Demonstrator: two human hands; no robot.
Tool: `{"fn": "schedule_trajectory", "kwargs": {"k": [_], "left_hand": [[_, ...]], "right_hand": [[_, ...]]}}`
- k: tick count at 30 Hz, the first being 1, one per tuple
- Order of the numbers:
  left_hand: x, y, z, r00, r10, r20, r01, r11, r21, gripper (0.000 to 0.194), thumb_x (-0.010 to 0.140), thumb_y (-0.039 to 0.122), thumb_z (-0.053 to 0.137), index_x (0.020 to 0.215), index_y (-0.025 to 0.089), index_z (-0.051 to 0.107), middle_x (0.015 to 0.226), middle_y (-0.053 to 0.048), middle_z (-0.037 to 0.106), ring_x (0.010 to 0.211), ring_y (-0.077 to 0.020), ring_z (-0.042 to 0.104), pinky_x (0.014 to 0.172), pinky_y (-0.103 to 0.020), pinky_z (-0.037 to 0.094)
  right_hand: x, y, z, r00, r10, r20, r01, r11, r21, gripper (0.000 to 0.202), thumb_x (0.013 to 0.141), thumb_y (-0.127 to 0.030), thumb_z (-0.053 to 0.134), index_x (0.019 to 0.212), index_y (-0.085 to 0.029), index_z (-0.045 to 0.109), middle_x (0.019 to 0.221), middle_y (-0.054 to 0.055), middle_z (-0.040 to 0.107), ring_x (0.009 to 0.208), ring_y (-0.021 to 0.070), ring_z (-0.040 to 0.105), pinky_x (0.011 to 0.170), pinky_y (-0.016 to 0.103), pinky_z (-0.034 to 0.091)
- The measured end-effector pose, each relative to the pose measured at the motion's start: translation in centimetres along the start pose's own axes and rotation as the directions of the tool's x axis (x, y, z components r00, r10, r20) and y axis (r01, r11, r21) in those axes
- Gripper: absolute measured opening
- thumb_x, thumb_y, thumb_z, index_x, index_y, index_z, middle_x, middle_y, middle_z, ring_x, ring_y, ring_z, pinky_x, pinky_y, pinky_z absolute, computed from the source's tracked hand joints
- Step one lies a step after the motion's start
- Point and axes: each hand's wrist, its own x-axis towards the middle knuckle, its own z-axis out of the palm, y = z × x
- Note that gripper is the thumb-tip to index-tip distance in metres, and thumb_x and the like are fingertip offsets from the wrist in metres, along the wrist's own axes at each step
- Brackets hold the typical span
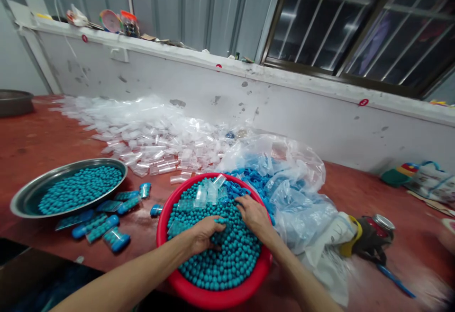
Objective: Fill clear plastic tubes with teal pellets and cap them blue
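Red basin (213,298), lower centre, full of teal beads (227,271). Left hand (205,234) over beads: thumb apart from fingers, fingertips partly hidden, cannot tell whether gripping. Right hand (255,215): fingers bent near blue caps (232,189), grip unclear. Forearms cut off below.

A person's left arm (135,268) and right arm (302,274) are bare along all that shows, slim and smooth in outline, narrowing evenly to bare wrists (271,237). The left hand (205,234) and right hand (253,214) are uncovered too; the left fingertips are partly hidden, and nails are too small to make out.
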Motion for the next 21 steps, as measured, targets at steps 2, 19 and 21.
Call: {"fn": "schedule_trajectory", "kwargs": {"k": [2,19,21], "left_hand": [[-0.6,0.2,-0.3,1.0,-0.003,0.014,0.004,0.997,-0.077,0.028,0.061,0.023,0.057,0.088,0.019,0.048,0.062,0.006,0.049,0.056,-0.0103,0.049,0.059,-0.028,0.041],[-2.1,-1.4,0.5,0.956,0.135,-0.261,-0.163,0.983,-0.086,0.032,0.056,0.012,0.058,0.087,0.015,0.064,0.053,0.005,0.049,0.047,-0.008,0.043,0.048,-0.022,0.035],[-1.6,-1.8,0.4,0.96,0.152,-0.234,-0.173,0.982,-0.071,0.034,0.056,0.014,0.059,0.089,0.017,0.063,0.053,0.006,0.047,0.045,-0.008,0.043,0.044,-0.022,0.037]], "right_hand": [[1.3,-0.1,0.2,0.999,0.021,-0.028,-0.025,0.99,-0.139,0.029,0.085,-0.018,0.039,0.11,-0.02,0.053,0.103,0.009,0.058,0.094,0.0213,0.053,0.076,0.031,0.042],[-3.0,5.0,7.7,0.961,-0.259,-0.098,0.253,0.965,-0.066,0.04,0.074,-0.037,0.041,0.109,-0.027,0.056,0.098,0.012,0.064,0.093,0.0312,0.059,0.073,0.043,0.048],[-1.7,5.4,8.8,0.958,-0.258,-0.125,0.261,0.965,0.01,0.039,0.071,-0.037,0.042,0.108,-0.035,0.056,0.088,0.011,0.066,0.083,0.0323,0.062,0.064,0.044,0.049]]}}
